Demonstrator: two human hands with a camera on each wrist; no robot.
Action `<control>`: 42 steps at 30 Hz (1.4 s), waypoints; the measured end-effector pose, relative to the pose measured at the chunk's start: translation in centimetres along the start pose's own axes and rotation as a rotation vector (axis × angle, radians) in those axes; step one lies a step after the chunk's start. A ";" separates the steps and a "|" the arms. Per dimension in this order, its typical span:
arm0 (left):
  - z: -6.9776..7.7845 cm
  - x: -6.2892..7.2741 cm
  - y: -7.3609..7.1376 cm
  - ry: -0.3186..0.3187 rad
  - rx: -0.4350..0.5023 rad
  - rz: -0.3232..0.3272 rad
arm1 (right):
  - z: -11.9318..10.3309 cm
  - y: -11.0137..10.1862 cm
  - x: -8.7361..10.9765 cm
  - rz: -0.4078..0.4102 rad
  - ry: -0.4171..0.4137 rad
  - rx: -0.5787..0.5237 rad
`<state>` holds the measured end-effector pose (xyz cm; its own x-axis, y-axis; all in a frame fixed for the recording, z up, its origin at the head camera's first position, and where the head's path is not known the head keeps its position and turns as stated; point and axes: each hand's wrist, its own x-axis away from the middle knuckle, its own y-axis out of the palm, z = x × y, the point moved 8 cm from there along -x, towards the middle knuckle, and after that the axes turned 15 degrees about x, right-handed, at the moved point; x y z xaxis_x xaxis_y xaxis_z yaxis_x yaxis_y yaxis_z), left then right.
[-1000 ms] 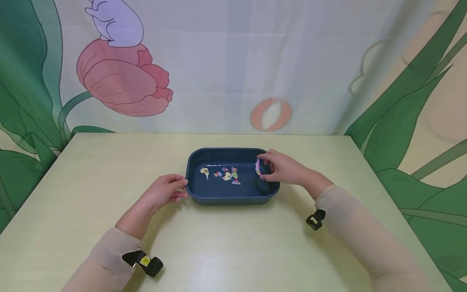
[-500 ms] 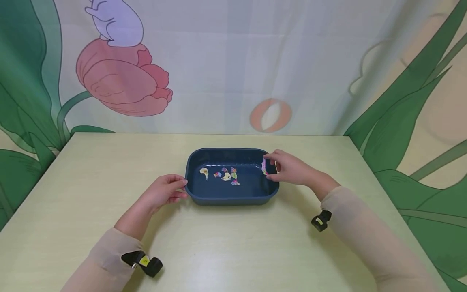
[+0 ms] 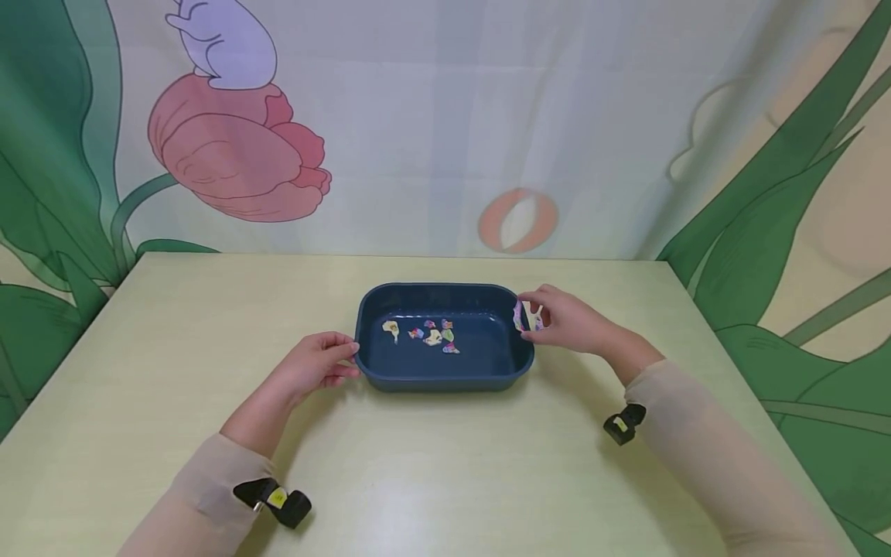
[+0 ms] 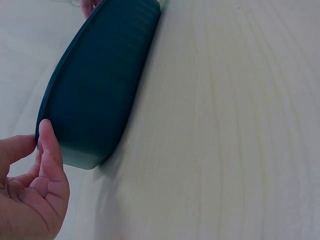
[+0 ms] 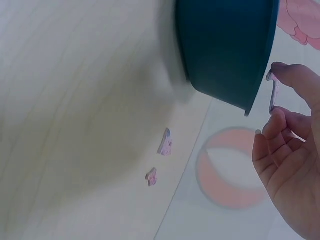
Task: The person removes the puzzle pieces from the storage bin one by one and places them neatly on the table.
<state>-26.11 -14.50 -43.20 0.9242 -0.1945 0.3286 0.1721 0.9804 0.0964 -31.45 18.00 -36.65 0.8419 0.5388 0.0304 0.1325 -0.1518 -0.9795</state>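
Note:
My left hand (image 3: 319,363) pinches the left end rim of a dark blue tray (image 3: 448,383) between thumb and fingers; the left wrist view shows the thumb (image 4: 20,146) against its edge. At the tray's opposite end, my right hand (image 3: 572,321) holds a thin pink-and-purple puzzle piece (image 3: 518,316) by its edges. That held piece (image 5: 274,92) hangs just off the tray rim in the right wrist view. Inside the tray lie several small colourful puzzle pieces: a cream one (image 3: 391,329) at the left and a loose cluster (image 3: 434,337) near the middle.
Two more pieces, a longer one (image 5: 166,142) and a smaller one (image 5: 151,176), lie on the light wood table (image 3: 431,472) beyond the tray's right end. Behind the table hangs a printed curtain (image 3: 418,155).
My right hand has moved to the right with the puzzle piece, from above the tray's inside to its right rim. The left hand and tray have stayed put.

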 end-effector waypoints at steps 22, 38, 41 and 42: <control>0.1 0.0 0.0 -0.011 -0.028 0.011 | 4.7 0.8 2.1 -0.021 0.092 0.066; 0.1 0.1 0.2 -0.009 -0.021 0.010 | 8.9 2.8 2.7 -0.136 0.234 0.083; 0.1 0.2 0.1 -0.007 -0.019 0.014 | 9.4 3.0 2.7 -0.140 0.242 0.093; 0.1 0.2 0.1 -0.007 -0.015 0.015 | 9.6 3.1 2.7 -0.143 0.245 0.097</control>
<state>-25.99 -14.45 -43.00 0.9243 -0.1804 0.3365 0.1639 0.9835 0.0772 -33.76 26.99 -41.48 0.9210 0.3314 0.2048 0.2180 -0.0028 -0.9759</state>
